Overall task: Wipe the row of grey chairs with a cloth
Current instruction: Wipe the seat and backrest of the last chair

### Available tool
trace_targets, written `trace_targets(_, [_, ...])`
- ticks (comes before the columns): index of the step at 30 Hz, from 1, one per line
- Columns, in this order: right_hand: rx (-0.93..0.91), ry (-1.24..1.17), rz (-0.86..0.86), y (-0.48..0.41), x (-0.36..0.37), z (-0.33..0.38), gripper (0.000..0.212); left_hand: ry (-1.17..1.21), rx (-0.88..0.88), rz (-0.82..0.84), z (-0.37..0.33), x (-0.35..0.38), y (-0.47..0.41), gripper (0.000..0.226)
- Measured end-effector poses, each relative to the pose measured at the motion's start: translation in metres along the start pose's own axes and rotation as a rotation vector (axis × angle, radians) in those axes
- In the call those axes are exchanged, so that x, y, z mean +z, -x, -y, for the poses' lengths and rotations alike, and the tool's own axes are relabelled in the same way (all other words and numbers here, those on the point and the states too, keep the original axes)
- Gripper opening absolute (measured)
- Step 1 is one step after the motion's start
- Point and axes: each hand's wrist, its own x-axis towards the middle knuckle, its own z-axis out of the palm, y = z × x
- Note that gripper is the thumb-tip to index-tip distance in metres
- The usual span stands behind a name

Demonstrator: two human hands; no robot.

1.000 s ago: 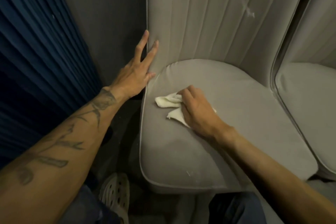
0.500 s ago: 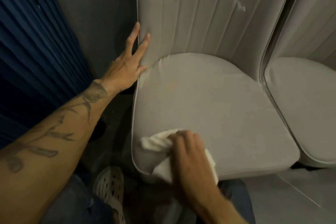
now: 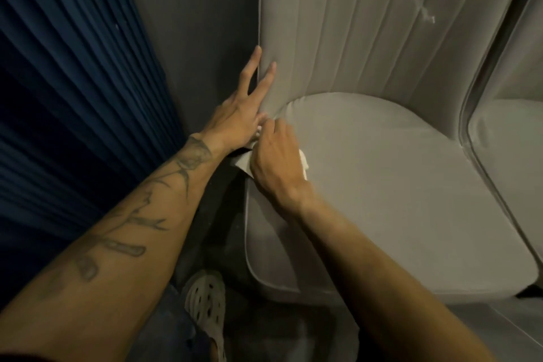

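While the left hand (image 3: pixel 239 116) lies open with its fingers straight and spread, its fingertips rest on the piped left edge of the backrest (image 3: pixel 352 32) of the grey chair (image 3: pixel 382 126). The right hand (image 3: pixel 276 156) sits directly beside it, on the side towards the person. Its fingers are bent down over the white cloth (image 3: pixel 243 166) and hold it against the rear left corner of the seat cushion (image 3: pixel 396 200).

The two hands are close together. Whether they touch each other cannot be determined. One corner of the cloth projects from under the right hand below the left wrist. A second portion shows at the opposite side of the right hand, on the cushion.

A second grey chair (image 3: pixel 514 156) stands well to the right of the right hand, just beside the first. A dark blue pleated curtain (image 3: pixel 58 97) hangs to the left of the left forearm (image 3: pixel 132 214), which bears dark tattoos. A grey wall (image 3: pixel 191 23) stands beyond the left hand. Below both forearms, a pale perforated shoe (image 3: pixel 205 300) rests on the floor (image 3: pixel 484 332).
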Motion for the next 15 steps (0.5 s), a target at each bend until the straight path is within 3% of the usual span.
trace_targets(5, [-0.198,0.014,0.082,0.075,-0.010,0.017,0.042,0.000,-0.007,0.024,-0.003,-0.005,-0.001,0.105])
trace_targets(8, [-0.178,0.044,0.069,0.057,-0.011,0.017,0.025,0.001,-0.008,0.037,-0.005,-0.007,0.000,0.105])
trace_targets(11, [-0.096,0.012,0.075,0.026,-0.014,0.020,0.031,0.001,-0.015,0.047,-0.005,-0.008,0.002,0.105])
trace_targets(15, [-0.232,-0.005,0.226,0.083,-0.025,0.025,0.040,0.000,-0.012,0.050,-0.006,-0.008,0.002,0.104])
